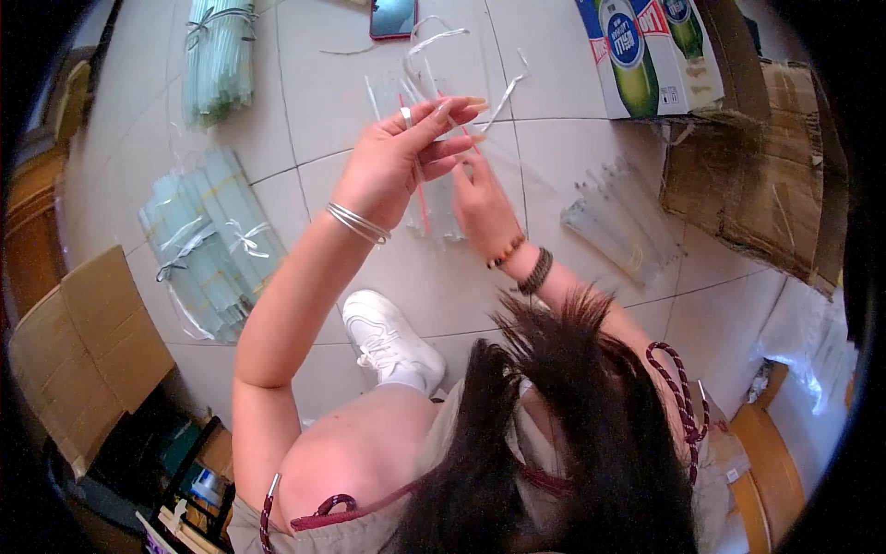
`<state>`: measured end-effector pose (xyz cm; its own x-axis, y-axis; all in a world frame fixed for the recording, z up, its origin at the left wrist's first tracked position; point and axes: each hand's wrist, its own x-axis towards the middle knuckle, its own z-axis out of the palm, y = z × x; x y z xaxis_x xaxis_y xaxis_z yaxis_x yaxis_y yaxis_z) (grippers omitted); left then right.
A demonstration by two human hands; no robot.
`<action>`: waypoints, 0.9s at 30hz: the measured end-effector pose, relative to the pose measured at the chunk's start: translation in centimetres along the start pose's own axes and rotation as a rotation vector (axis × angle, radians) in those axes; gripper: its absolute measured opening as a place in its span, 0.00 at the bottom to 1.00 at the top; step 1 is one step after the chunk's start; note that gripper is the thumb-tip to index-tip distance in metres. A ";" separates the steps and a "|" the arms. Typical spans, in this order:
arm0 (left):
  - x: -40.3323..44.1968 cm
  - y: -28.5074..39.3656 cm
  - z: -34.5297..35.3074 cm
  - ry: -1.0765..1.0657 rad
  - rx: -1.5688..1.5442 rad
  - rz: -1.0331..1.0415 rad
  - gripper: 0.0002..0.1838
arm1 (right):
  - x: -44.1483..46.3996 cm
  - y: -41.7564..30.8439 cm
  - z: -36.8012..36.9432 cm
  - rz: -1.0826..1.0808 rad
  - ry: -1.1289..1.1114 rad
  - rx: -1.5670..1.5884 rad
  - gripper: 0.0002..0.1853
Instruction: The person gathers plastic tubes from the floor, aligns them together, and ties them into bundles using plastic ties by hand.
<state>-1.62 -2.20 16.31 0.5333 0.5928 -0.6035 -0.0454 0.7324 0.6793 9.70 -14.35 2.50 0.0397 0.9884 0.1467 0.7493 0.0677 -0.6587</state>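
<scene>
My left hand [397, 152] is raised over the floor, its thumb and index finger pinched on a white ribbon [413, 57] that loops beyond the fingers. Close by on the right, my right hand [484, 203] has its fingers curled together near the left fingertips. What it grips is hidden. A thin red strip [470, 136] runs between the two hands, and another red line shows beside the left palm. Beneath both hands lies a bundle of clear tubes [443, 222], partly covered by them. A loose ribbon end [510, 88] sticks out to the right.
Tied bundles of pale tubes [219, 69] lie at upper left, with more tied bundles [208, 240] below. Loose clear tubes [623, 222] lie at right. A phone [394, 17] is at the top. A beer carton [637, 60] and brown cardboard [748, 166] stand right. My white shoe [383, 332] is below.
</scene>
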 end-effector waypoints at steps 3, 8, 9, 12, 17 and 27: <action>-0.3 0.1 0.2 0.002 0.008 0.007 0.18 | 2.1 1.6 1.9 -0.100 0.052 -0.154 0.25; -1.1 0.5 -0.1 0.043 0.012 0.015 0.17 | 1.9 0.0 -1.0 -0.014 -0.057 -0.053 0.24; -1.2 0.6 -0.3 0.043 0.010 0.014 0.17 | 1.8 0.5 -1.6 -0.027 0.019 -0.054 0.22; -1.7 0.5 -0.5 0.056 0.024 0.026 0.17 | 1.0 3.2 -4.4 0.041 0.157 -0.016 0.18; -2.7 0.4 -0.4 0.080 0.030 0.057 0.17 | -2.2 9.2 -5.8 0.239 -0.057 -0.186 0.13; -3.3 0.4 -0.3 0.154 0.182 0.129 0.16 | 1.1 0.6 -4.4 0.349 -0.236 0.206 0.12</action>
<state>-3.64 -3.71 18.44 0.3971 0.7316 -0.5542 0.0553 0.5837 0.8101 13.14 -13.83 5.49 0.0967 0.9590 -0.2664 0.5697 -0.2727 -0.7753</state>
